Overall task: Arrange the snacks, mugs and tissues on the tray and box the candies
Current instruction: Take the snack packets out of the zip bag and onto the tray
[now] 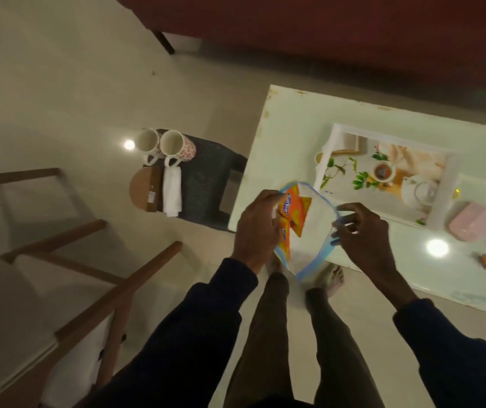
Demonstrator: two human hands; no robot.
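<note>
Left hand (pixel 255 231) and right hand (pixel 364 231) each pinch one side of the clear zip bag (pixel 312 231) holding orange snack packets (pixel 293 213), beside the table (pixel 294 119).

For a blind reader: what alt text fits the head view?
Both hands, left and right, hold open a clear bag of orange snacks over a white table with an empty tray.
</note>
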